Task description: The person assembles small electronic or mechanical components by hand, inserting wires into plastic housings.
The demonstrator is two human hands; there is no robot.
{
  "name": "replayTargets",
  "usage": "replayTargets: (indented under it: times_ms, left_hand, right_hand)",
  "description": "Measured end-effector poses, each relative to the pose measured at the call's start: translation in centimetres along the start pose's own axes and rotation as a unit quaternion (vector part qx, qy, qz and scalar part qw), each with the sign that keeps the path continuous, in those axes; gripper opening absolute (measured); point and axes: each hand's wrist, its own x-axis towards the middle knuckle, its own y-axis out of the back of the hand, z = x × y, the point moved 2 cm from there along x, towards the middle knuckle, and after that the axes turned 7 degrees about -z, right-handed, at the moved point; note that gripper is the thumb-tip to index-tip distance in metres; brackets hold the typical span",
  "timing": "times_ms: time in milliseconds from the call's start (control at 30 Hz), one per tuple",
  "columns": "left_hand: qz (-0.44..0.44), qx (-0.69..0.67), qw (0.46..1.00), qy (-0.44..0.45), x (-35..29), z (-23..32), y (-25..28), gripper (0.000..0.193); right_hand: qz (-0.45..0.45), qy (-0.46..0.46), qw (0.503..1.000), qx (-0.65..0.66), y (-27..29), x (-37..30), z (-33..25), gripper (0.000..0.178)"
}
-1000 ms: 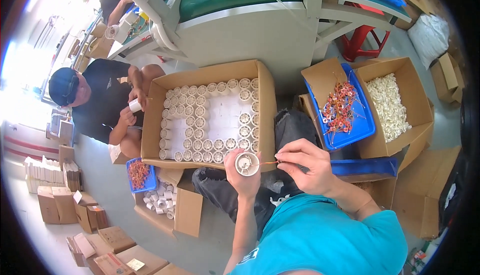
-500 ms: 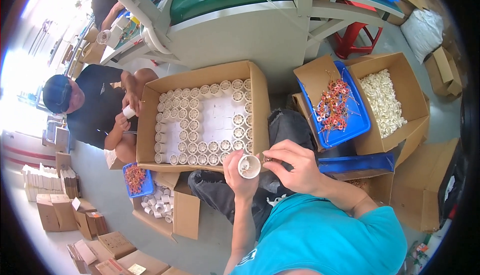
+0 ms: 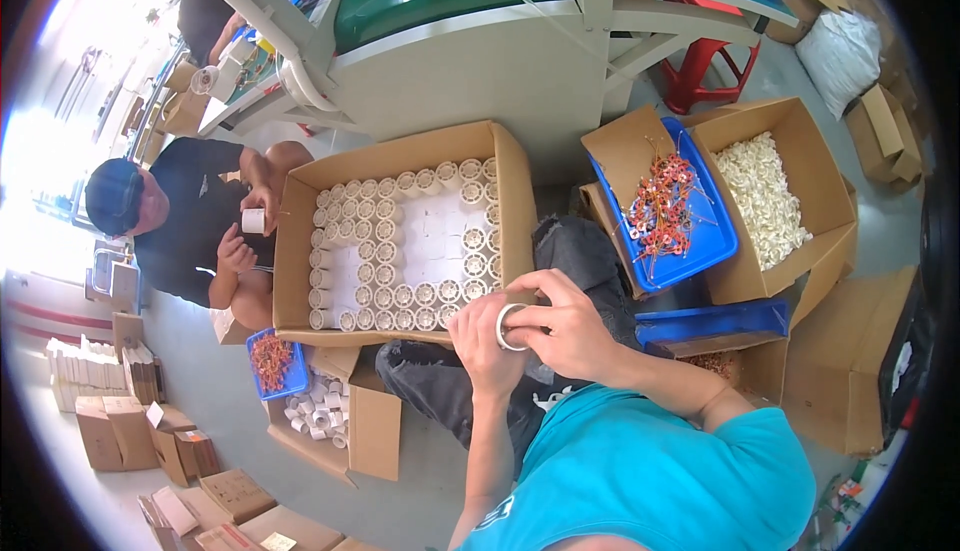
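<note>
My left hand (image 3: 480, 346) is wrapped round a short white plastic cup (image 3: 502, 329), its open mouth turned toward my right hand. The fingers of my right hand (image 3: 575, 333) are pinched together and reach into that mouth. What they hold, if anything, is hidden. Just beyond my hands stands a wide cardboard box (image 3: 516, 186). Rows of similar white round parts (image 3: 385, 296) with slotted tops stand in it, around bare patches of a pale liner.
On the right, a blue tray (image 3: 722, 236) holds red parts with wires (image 3: 665, 201), next to a carton of small white pieces (image 3: 762, 196). A co-worker (image 3: 205, 216) sits on the left, holding a white part. Another blue tray (image 3: 270, 363) and a carton of white cylinders (image 3: 318, 409) lie nearer.
My right hand has moved left, its fingers now inside the cup's mouth. The cup has turned toward it. The co-worker's white part has turned, one hand lower and apart from it.
</note>
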Motion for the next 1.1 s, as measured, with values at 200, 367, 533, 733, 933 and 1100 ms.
replayTargets:
  times_ms: [200, 367, 533, 733, 933, 1100]
  left_hand:
    - [-0.037, -0.120, 0.990, 0.059, -0.4, 0.1, 0.0, 0.049]
    - [-0.041, -0.144, 0.987, 0.060, 0.2, 0.5, 0.0, 0.049]
    - [-0.055, -0.164, 0.982, 0.081, 0.1, 0.4, -0.1, 0.046]
    - [-0.074, -0.174, 0.979, 0.080, 0.4, 0.3, 0.2, 0.046]
    - [-0.085, -0.169, 0.979, 0.077, 0.2, 0.3, -0.2, 0.043]
    - [-0.082, -0.156, 0.983, 0.059, 0.9, 0.4, -0.4, 0.042]
  right_hand:
    - [-0.071, -0.037, 0.997, -0.005, 0.3, 0.3, 0.4, 0.018]
    - [-0.064, -0.068, 0.996, -0.015, 0.5, 0.1, 0.1, 0.018]
    - [-0.096, -0.088, 0.991, 0.020, 0.8, 0.5, 0.3, 0.018]
    - [-0.108, -0.096, 0.990, 0.006, 1.0, 0.8, 0.6, 0.016]
    - [-0.092, -0.087, 0.992, -0.009, 0.6, 0.2, 1.1, 0.014]
    - [-0.090, -0.102, 0.990, 0.030, 1.0, 0.5, 1.5, 0.014]
